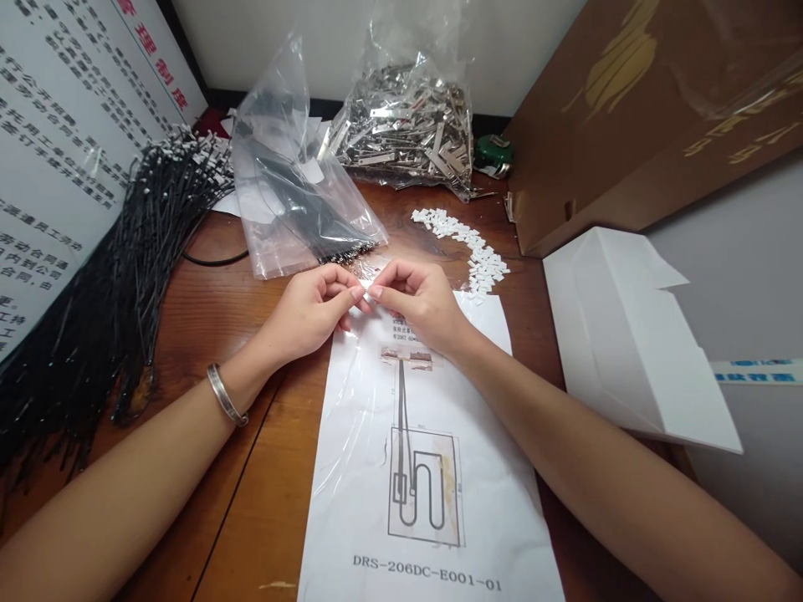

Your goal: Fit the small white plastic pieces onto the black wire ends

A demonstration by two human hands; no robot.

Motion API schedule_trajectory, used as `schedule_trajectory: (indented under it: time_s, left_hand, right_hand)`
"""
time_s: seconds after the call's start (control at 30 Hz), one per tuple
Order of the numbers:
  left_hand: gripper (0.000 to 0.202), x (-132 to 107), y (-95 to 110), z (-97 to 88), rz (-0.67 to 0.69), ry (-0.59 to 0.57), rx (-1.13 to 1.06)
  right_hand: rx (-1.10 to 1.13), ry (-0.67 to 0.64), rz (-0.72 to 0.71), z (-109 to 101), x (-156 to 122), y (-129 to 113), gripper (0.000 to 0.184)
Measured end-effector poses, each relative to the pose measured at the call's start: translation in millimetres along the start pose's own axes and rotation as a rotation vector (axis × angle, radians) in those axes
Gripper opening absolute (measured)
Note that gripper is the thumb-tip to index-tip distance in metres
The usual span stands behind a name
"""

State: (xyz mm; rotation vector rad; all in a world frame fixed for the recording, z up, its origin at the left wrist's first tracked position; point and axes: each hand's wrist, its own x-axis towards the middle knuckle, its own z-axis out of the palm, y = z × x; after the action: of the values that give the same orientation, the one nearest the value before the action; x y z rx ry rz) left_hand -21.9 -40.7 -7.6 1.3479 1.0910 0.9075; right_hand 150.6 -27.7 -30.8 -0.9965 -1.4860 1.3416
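Note:
My left hand [317, 311] and my right hand [419, 299] meet above the top of a printed sheet [351, 493]. Thumbs and fingertips are pinched together around a small white piece [369, 293], mostly covered by the fingers. Whether a wire is joined to it I cannot tell. Just beyond the left hand, a clear plastic bag [260, 242] holds black wires [314, 219] with metal tips at its mouth. Small white plastic connectors [486, 261] lie in a curved scatter past my right hand.
Black wires with white ends [147, 226] hang in a thick bundle at left, by a printed board [56, 142]. At the back are a bag of metal strips [407, 121] and a green object [493, 155]. A brown box [577, 125] and folded white card [618, 334] stand right.

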Motion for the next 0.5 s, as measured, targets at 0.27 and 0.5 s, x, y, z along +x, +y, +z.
schedule_trajectory:
  time_s: [0.27,0.5]
  left_hand:
    - [0.019,0.1,0.6,0.2,0.005,-0.004,0.005]
    - [0.016,0.1,-1.3,-1.0,0.01,-0.021,0.024]
  right_hand:
    - [-0.027,0.01,-0.004,0.5,-0.2,-1.9,0.02]
    - [-0.02,0.006,0.019,0.2,-0.4,-2.0,0.021]
